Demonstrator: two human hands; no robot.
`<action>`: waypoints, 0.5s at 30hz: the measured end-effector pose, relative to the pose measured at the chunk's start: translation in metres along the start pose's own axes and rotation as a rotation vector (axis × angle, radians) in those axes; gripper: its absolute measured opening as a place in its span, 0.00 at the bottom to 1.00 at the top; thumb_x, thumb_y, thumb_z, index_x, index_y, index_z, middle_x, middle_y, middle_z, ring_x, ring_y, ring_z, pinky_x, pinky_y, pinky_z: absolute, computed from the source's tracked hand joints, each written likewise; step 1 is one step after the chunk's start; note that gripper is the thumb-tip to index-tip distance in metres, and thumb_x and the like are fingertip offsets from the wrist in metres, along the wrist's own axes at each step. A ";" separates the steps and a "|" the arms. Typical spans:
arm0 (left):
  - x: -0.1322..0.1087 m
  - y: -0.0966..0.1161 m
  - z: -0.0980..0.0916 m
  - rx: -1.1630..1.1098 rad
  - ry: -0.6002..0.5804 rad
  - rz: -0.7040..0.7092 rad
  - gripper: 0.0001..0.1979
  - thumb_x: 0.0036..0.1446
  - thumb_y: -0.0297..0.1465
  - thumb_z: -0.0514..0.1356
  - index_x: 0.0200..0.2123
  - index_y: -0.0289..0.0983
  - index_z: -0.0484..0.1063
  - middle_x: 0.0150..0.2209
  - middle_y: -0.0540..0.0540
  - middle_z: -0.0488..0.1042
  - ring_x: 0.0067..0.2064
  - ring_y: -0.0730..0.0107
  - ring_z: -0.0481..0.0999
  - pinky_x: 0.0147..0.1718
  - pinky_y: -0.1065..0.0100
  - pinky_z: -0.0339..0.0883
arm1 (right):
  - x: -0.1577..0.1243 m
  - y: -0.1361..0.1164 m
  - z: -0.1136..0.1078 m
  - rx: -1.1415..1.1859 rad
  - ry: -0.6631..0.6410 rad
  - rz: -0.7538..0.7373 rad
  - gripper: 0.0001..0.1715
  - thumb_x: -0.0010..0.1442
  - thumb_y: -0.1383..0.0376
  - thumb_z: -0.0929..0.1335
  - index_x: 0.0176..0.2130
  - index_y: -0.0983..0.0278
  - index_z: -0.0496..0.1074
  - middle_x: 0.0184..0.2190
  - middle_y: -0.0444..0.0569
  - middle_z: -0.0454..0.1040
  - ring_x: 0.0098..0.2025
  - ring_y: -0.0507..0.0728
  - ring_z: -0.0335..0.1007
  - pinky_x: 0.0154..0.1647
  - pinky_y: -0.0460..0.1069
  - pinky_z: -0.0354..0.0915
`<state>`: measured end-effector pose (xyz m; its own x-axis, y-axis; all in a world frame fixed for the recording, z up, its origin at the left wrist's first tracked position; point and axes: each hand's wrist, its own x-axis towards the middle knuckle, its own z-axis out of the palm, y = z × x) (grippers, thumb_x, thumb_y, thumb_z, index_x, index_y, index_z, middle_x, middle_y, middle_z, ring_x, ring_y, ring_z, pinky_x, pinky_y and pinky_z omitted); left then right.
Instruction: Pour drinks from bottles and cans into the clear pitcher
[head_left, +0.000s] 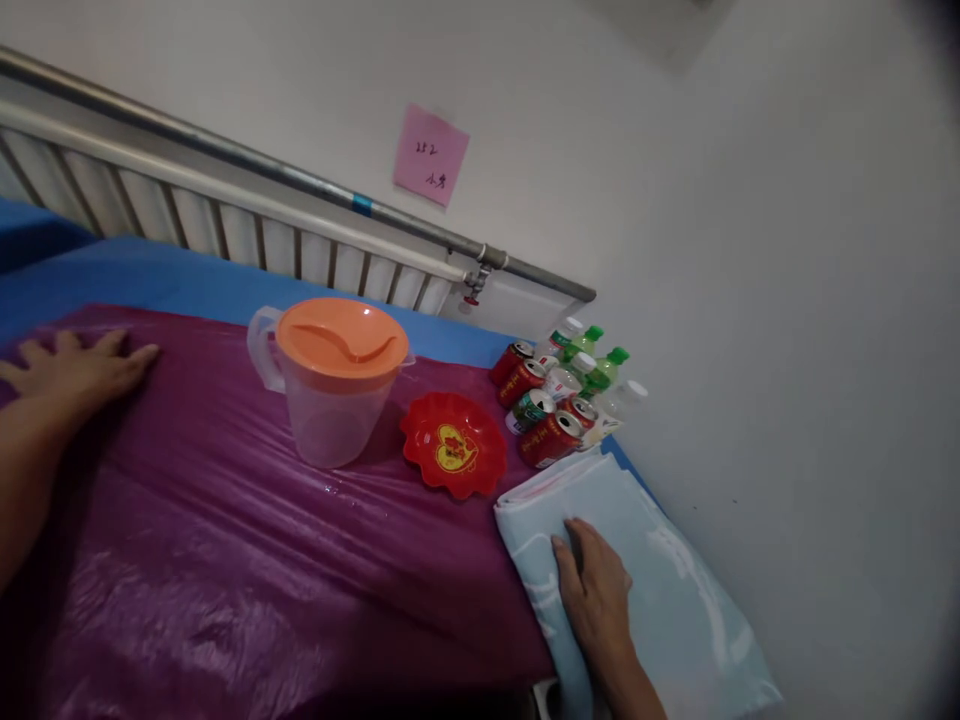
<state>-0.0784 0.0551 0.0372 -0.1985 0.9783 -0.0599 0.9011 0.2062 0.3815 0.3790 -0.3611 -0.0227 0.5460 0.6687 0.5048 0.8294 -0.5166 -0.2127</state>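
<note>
My left hand [79,368] lies flat with fingers spread on the purple plastic cloth [225,560] at the far left. My right hand [596,585] rests palm down, fingers stretched, on a folded light blue towel [675,600] at the table's right end. Neither hand holds anything. A clear plastic pitcher [330,385] with an orange lid stands in the middle of the cloth. Beside it to the right sits a red scalloped dish [454,445] with a gold heart design.
Several red cans [544,405] and green-capped bottles [592,365] cluster in the far right corner by the white wall. A radiator [225,225] and a pipe [300,175] run along the back wall. A pink note [430,155] is stuck above them. A blue sheet [150,270] shows beneath the cloth.
</note>
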 end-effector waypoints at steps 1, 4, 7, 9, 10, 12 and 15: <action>-0.002 0.001 -0.002 0.005 -0.024 -0.016 0.39 0.61 0.54 0.41 0.66 0.35 0.55 0.70 0.31 0.45 0.71 0.34 0.40 0.67 0.36 0.37 | 0.001 0.000 0.000 -0.002 -0.007 0.000 0.43 0.65 0.38 0.53 0.47 0.67 0.75 0.48 0.64 0.78 0.52 0.70 0.73 0.53 0.66 0.64; -0.010 0.005 -0.008 0.007 -0.064 -0.041 0.39 0.60 0.54 0.41 0.68 0.37 0.51 0.70 0.32 0.42 0.72 0.38 0.36 0.69 0.41 0.28 | 0.002 -0.002 0.001 0.008 -0.013 0.002 0.42 0.64 0.39 0.54 0.46 0.68 0.75 0.48 0.65 0.78 0.52 0.71 0.72 0.54 0.66 0.63; -0.017 0.009 -0.012 -0.013 -0.075 -0.061 0.39 0.60 0.54 0.43 0.68 0.38 0.50 0.71 0.33 0.41 0.72 0.38 0.35 0.69 0.43 0.26 | 0.002 -0.002 0.000 0.035 -0.005 0.016 0.38 0.64 0.41 0.55 0.45 0.67 0.75 0.47 0.64 0.78 0.52 0.70 0.72 0.54 0.66 0.63; -0.019 0.011 -0.016 -0.039 -0.084 -0.067 0.39 0.59 0.54 0.45 0.67 0.36 0.52 0.70 0.32 0.42 0.71 0.36 0.36 0.69 0.43 0.27 | 0.003 -0.002 -0.003 0.075 0.000 0.035 0.36 0.63 0.42 0.57 0.45 0.66 0.75 0.46 0.63 0.79 0.51 0.70 0.73 0.54 0.67 0.63; -0.020 0.011 -0.018 -0.052 -0.071 -0.078 0.40 0.59 0.53 0.45 0.67 0.33 0.53 0.70 0.31 0.43 0.71 0.34 0.37 0.69 0.42 0.29 | 0.003 -0.003 -0.006 0.104 -0.003 0.046 0.34 0.62 0.42 0.59 0.45 0.66 0.75 0.46 0.62 0.79 0.51 0.70 0.73 0.54 0.67 0.64; -0.023 0.011 -0.027 -0.077 -0.003 -0.077 0.38 0.60 0.50 0.45 0.66 0.30 0.53 0.70 0.29 0.42 0.70 0.32 0.40 0.68 0.39 0.35 | 0.002 -0.004 -0.014 0.187 -0.010 0.077 0.32 0.60 0.43 0.61 0.45 0.66 0.75 0.47 0.62 0.79 0.52 0.70 0.73 0.55 0.67 0.64; -0.041 0.004 -0.045 -0.116 0.101 -0.001 0.36 0.61 0.45 0.49 0.67 0.31 0.52 0.69 0.29 0.46 0.70 0.33 0.44 0.67 0.37 0.41 | -0.002 -0.016 -0.022 0.336 0.013 0.149 0.29 0.60 0.46 0.64 0.48 0.65 0.74 0.51 0.61 0.77 0.55 0.69 0.71 0.57 0.65 0.65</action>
<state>-0.0838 0.0153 0.0824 -0.2427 0.9696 0.0308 0.8512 0.1977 0.4862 0.3627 -0.3658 -0.0020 0.6642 0.5910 0.4577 0.7345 -0.4023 -0.5465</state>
